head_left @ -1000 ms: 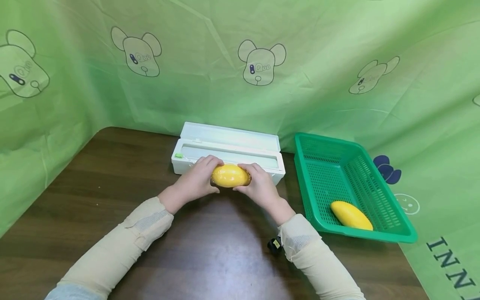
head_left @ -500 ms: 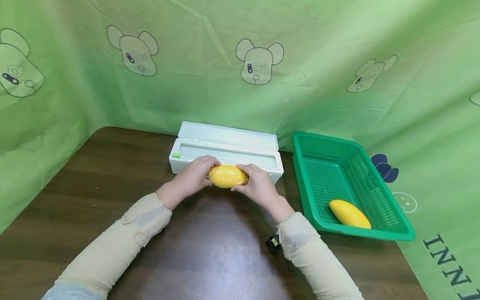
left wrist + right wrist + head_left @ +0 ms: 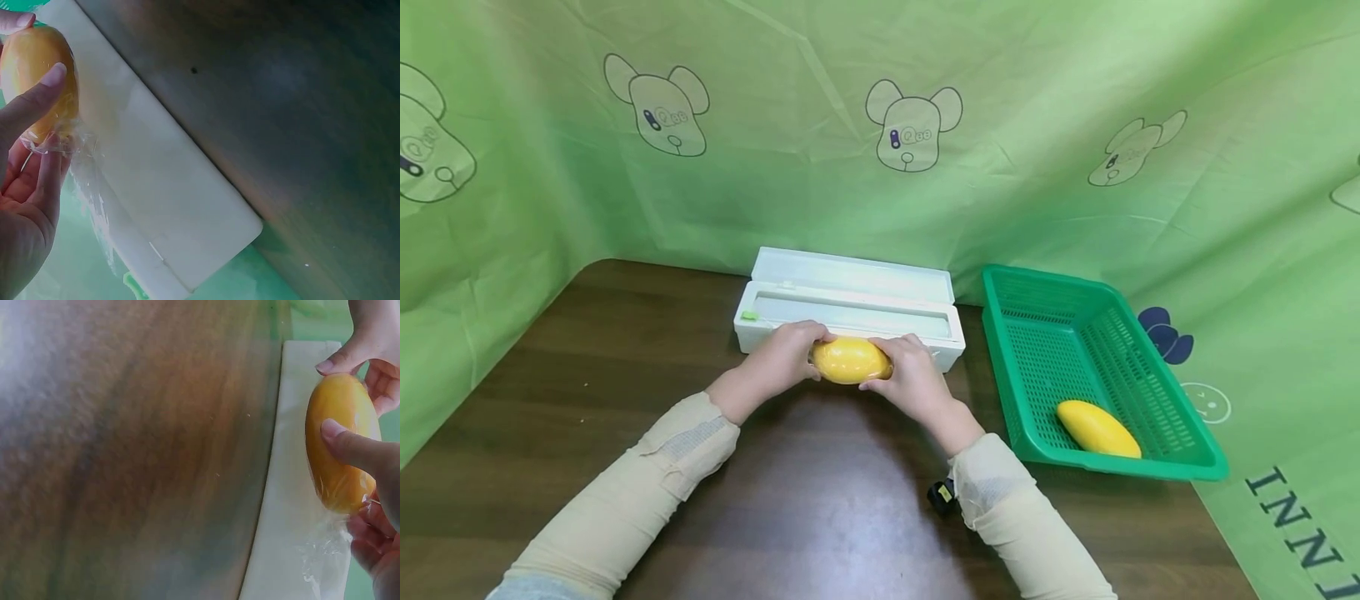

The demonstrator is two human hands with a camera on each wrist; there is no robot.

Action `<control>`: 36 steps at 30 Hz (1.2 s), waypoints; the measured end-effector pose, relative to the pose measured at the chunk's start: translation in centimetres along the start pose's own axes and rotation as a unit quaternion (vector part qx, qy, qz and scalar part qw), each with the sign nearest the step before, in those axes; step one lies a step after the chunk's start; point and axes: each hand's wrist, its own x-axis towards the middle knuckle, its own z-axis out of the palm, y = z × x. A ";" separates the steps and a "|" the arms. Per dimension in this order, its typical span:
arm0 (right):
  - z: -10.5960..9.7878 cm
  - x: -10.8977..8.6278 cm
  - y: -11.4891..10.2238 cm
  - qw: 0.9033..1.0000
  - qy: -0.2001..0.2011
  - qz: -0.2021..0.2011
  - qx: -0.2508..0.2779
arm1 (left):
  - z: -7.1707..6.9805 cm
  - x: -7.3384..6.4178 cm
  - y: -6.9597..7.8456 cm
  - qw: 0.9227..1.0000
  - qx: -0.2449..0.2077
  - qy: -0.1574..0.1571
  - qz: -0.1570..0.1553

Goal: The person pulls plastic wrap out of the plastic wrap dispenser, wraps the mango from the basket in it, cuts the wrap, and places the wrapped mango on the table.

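Observation:
A yellow mango [image 3: 850, 361] wrapped in clear cling film is held between my two hands, just in front of a white cling film dispenser [image 3: 852, 277] with its lid raised. My left hand [image 3: 781, 360] grips the mango's left end, thumb on the near side. At the other end, my right hand [image 3: 917, 382] holds it with thumb and fingers. Loose cling film [image 3: 94, 181] bunches at the mango's end in the left wrist view and trails over the dispenser. The fingers behind the fruit are partly hidden.
A green plastic basket [image 3: 1018, 392] stands to the right, with a second mango [image 3: 1099, 429] in its near part. A small black object [image 3: 941, 497] shows at the right wrist. Behind the brown table [image 3: 820, 517] hangs a green patterned cloth [image 3: 790, 192].
Both hands keep hold of the wrapped mango, which has shifted slightly left and toward me. The whole head view has drifted a little.

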 end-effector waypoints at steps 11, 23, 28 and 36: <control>0.6 -0.1 0.4 0.998 -0.007 0.028 0.053 | 0.2 0.1 -0.8 0.997 -0.067 -0.019 -0.035; 1.0 -0.1 1.1 0.996 0.000 0.045 0.073 | 0.5 0.0 -1.2 0.996 -0.078 -0.018 -0.045; 1.0 0.1 1.3 0.996 -0.012 0.048 0.073 | 0.5 0.2 -1.3 0.995 -0.072 -0.022 -0.058; 1.1 0.0 1.4 0.995 -0.025 0.056 0.074 | 0.6 0.4 -1.6 0.993 -0.090 -0.038 -0.070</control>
